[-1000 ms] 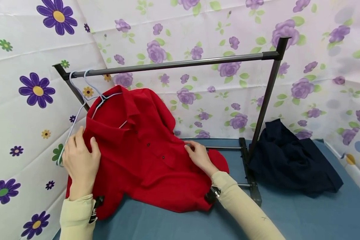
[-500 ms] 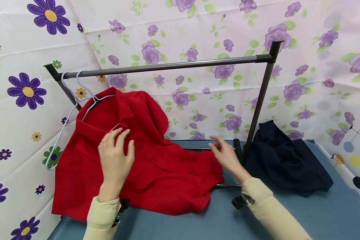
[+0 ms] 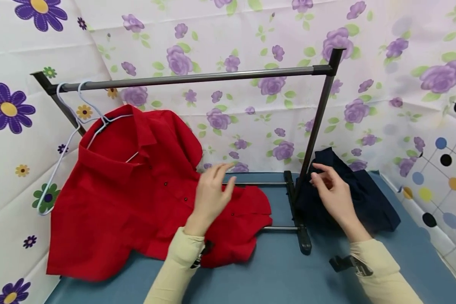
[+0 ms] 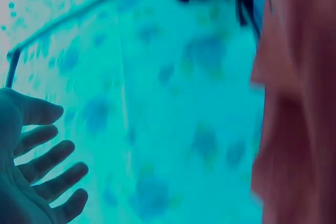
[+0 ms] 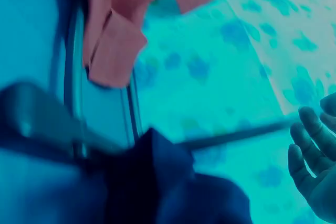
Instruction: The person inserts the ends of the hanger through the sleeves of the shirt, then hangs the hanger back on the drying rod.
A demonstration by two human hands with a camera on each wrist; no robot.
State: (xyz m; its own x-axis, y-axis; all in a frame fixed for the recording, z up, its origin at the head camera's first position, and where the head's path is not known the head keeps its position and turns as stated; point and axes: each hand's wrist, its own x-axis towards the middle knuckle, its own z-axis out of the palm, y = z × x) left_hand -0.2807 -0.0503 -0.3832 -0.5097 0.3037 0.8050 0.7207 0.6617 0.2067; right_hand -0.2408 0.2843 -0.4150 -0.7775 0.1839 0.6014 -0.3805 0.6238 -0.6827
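Note:
A red button-up shirt (image 3: 110, 198) hangs on a pale blue hanger (image 3: 95, 135) at the left end of the rack's bar, its lower part spread over the table. My left hand (image 3: 211, 196) is in the air above the shirt's hem side, fingers spread and holding nothing; in the left wrist view the same hand (image 4: 42, 166) shows loose fingers. Farther right, my right hand (image 3: 334, 194) hovers in front of a crumpled dark navy garment (image 3: 368, 198), fingers loosely bent. Nothing is held in the right hand (image 5: 317, 161) in its wrist view. Contact with the navy garment cannot be made out.
A dark metal clothes rack (image 3: 197, 78) stands across the table, its right foot (image 3: 302, 236) between the shirt and the navy garment. A second pale hanger (image 3: 55, 181) hangs at the far left. Blue cloth (image 3: 281, 266) covers the table; flowered sheets (image 3: 251, 33) rise behind.
Both hands have let go of the red shirt and moved right, the right one up to the navy garment. The shirt's left side now hangs loose. The head view has turned right.

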